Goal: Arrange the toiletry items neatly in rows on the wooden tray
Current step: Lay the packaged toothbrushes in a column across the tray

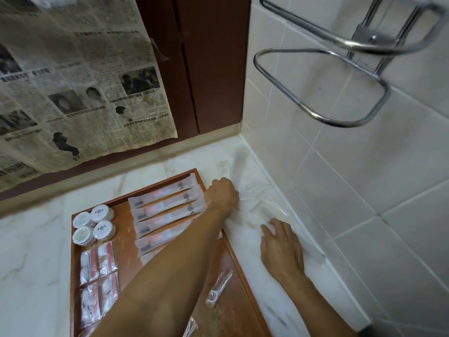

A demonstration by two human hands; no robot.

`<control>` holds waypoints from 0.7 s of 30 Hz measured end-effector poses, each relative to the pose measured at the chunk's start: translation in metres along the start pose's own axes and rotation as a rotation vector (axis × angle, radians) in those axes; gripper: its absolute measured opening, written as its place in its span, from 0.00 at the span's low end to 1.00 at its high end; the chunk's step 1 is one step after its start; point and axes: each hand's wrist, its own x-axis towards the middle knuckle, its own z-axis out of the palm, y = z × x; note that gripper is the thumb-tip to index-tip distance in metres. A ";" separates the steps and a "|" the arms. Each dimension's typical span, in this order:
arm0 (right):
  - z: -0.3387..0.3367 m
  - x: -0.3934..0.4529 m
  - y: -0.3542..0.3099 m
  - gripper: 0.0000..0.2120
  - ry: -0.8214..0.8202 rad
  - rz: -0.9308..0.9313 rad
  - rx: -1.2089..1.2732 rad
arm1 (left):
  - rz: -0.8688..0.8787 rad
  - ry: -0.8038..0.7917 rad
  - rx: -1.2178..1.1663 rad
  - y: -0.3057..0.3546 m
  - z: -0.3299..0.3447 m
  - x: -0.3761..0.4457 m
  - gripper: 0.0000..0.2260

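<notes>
Your left hand [222, 194] grips clear packets [257, 203] right of the tray [237, 260]; your right hand [281, 246] rests flat and relaxed on the counter [29, 239]; the left forearm hides some toothbrush packs [167, 210].

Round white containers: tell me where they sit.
In the head view, the four round white containers cluster in the wooden tray's far-left corner, left of the toothbrush packets.

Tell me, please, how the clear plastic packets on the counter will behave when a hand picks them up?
The clear packets look thin and crinkled, so probably floppy and light. Their glossy film on the smooth marble counter may slide rather than lift. The left hand curls over them.
</notes>
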 end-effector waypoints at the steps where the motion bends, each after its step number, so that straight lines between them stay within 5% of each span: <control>1: 0.000 0.000 0.000 0.18 0.010 -0.004 0.000 | -0.028 -0.009 -0.027 0.001 0.000 0.001 0.15; 8: 0.002 -0.001 0.001 0.17 0.046 -0.020 0.003 | -0.171 -0.044 -0.217 0.005 -0.005 0.001 0.10; 14: -0.001 0.001 0.002 0.17 0.029 -0.051 0.020 | -0.024 0.017 -0.155 0.002 -0.002 -0.008 0.09; 18: -0.012 0.008 0.000 0.11 0.047 0.019 0.145 | 0.230 0.325 0.024 -0.019 -0.007 -0.038 0.05; 21: -0.038 0.025 -0.014 0.13 0.036 0.222 0.533 | 0.408 0.541 0.140 -0.044 -0.015 -0.072 0.08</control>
